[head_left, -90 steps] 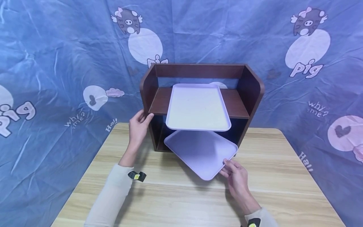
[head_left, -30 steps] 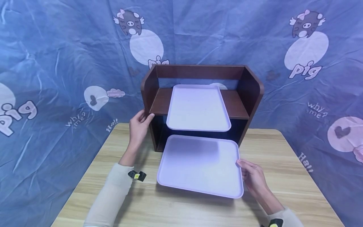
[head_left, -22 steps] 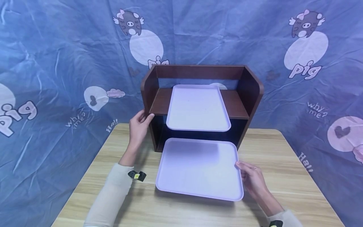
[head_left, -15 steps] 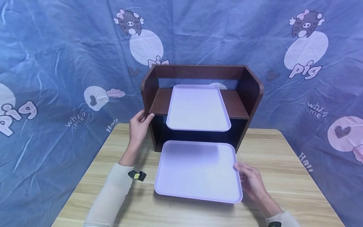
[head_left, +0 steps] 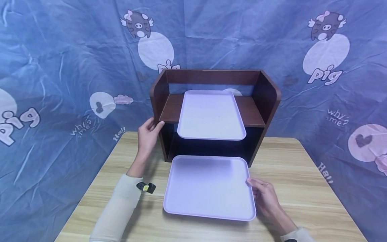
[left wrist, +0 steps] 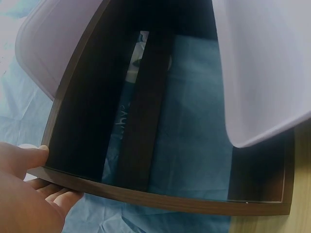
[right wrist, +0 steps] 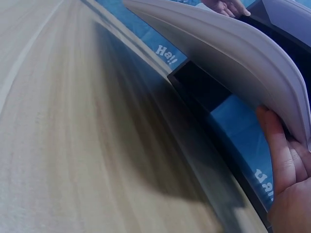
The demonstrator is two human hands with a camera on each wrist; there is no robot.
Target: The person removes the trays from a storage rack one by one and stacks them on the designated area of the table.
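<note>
A dark brown two-tier shelf [head_left: 213, 76] stands on the table, and my left hand [head_left: 147, 137] grips its left side at the middle board. In the left wrist view, the left hand [left wrist: 24, 194] has its thumb and fingers around the board's edge. My right hand [head_left: 266, 198] pinches the right edge of a pale lilac tray [head_left: 208, 188], in front of the shelf. The right wrist view shows this tray [right wrist: 233, 53] raised and tilted over the table, its underside visible. Another lilac tray [head_left: 211, 116] lies on the middle board and juts out past its front.
The light wood table [head_left: 296, 181] extends to both sides of the shelf. Behind it hangs a blue cloth [head_left: 211, 37] printed with pigs and words. The shelf's lower compartment [head_left: 211, 146] is dark, behind the held tray.
The right hand has drawn the lower tray out from the shelf's lower compartment, turned it nearly square, and moved it toward the front. Left hand and upper tray stay in place.
</note>
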